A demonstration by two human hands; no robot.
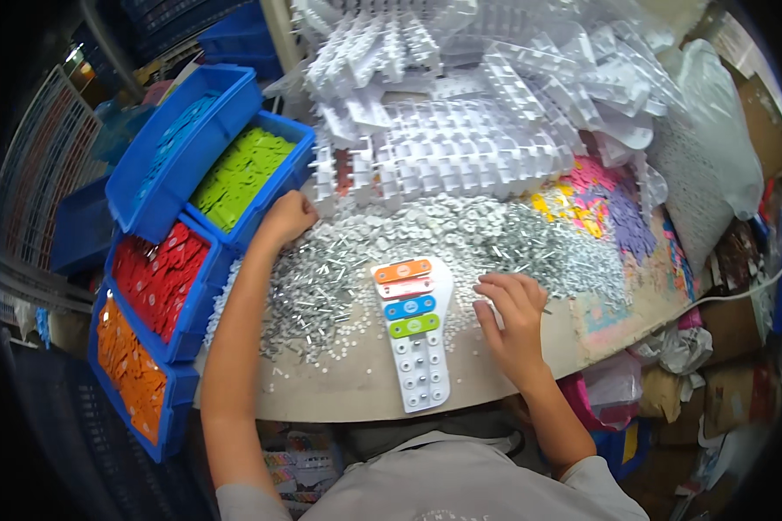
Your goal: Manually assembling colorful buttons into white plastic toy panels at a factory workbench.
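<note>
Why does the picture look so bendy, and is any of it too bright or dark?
Head view: the table edge curves, probably from the fisheye lens; head view: the corners go black; head view: the white plastic strips look very bright; head view: the white piece with coloured bars looks fairly clear.

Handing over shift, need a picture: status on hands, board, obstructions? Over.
Left hand curled beside blue bin, grip hidden. Right hand open beside board. Four bars on, lower part without. Loose parts around its upper end.
</note>
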